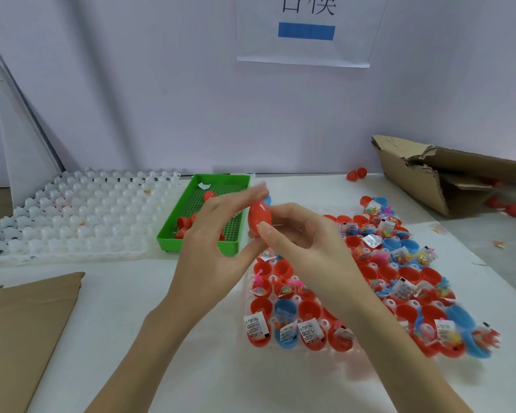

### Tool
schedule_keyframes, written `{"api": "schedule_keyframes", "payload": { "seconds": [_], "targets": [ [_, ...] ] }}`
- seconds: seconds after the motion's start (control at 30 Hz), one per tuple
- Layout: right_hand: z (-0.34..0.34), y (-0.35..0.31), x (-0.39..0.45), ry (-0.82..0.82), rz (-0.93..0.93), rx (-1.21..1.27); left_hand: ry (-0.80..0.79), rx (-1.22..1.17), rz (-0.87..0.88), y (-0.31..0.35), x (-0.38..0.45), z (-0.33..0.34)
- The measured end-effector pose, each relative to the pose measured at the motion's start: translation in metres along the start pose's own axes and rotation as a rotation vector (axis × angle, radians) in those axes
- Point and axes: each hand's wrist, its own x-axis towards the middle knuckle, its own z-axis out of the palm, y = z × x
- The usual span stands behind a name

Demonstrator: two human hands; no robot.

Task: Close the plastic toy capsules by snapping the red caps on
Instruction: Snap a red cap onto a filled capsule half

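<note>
nearest, a clear tray (344, 351) holds open red and blue capsule halves (310, 310) with packets of small toys. above its far left corner, the right hand (298, 234) pinches a closed red capsule (260, 217) between thumb and fingers. the left hand (218, 231) is beside it, fingers spread and blurred; contact cannot be confirmed. behind, a green basket (188, 204) contains red caps (183, 223). an empty white tray (81, 216) lies left; a torn cardboard box (429, 177) sits far right.
</note>
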Motion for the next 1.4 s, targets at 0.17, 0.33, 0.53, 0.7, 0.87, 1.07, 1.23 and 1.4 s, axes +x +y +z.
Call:
{"api": "schedule_keyframes", "payload": {
  "seconds": [0.17,0.33,0.53,0.7,0.87,1.07,1.23,1.4],
  "targets": [
    [-0.02,-0.015,0.008,0.249,-0.009,-0.049,-0.003,-0.027,-0.085,-0.001,-0.002,0.002],
    [-0.113,-0.051,0.077,0.365,0.28,1.148,0.04,0.013,-0.107,-0.003,0.001,0.001],
    [-0.177,-0.029,0.135,0.573,0.412,0.096,0.02,0.08,-0.135,-0.009,0.0,0.001],
    [-0.188,0.038,0.121,0.163,0.284,-1.166,0.013,0.143,-0.099,-0.01,0.0,0.001],
    [-0.204,0.057,0.126,0.053,0.305,-1.253,0.007,0.171,-0.074,-0.011,0.0,0.0],
    [-0.211,0.058,0.135,-0.031,0.296,-1.321,0.022,0.229,0.034,-0.013,0.002,0.001],
    [-0.208,0.05,0.131,0.09,0.235,-1.277,-0.01,0.247,0.023,-0.012,0.001,0.001],
    [-0.177,0.017,0.117,0.172,0.197,-1.059,-0.049,0.184,-0.025,-0.011,-0.002,0.008]
  ]
}}
